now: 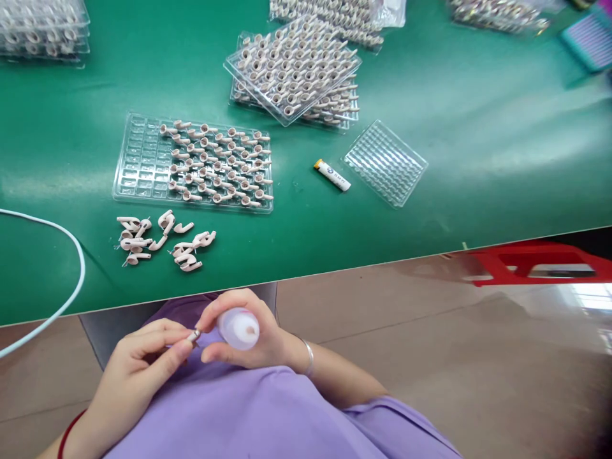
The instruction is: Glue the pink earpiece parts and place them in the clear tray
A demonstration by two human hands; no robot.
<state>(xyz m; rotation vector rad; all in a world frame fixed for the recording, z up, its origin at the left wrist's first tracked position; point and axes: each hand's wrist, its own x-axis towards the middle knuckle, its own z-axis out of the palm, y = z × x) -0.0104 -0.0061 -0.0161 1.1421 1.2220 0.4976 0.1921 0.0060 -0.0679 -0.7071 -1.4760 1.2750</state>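
Note:
My left hand (148,357) pinches a small pale earbud shell (194,336) between thumb and fingertips, over my lap. Close beside it, my right hand (253,331) is curled around a translucent squeeze bottle (239,328), whose rounded end faces up at me. The bottle's tip is hard to make out near the shell. On the table edge ahead lies a loose pile of pale earbud shells (136,243), some with thin wires sticking out. Behind the pile, a clear plastic tray (143,162) holds rows of similar shells in its right part; its left columns show bare pockets.
Stacked full trays (294,67) stand farther back, with more trays (43,32) at the far left. A white lighter (332,174) lies by a small clear grid tray (386,162). A pale cable (79,274) loops at left. A red stool (540,262) stands right, below the table.

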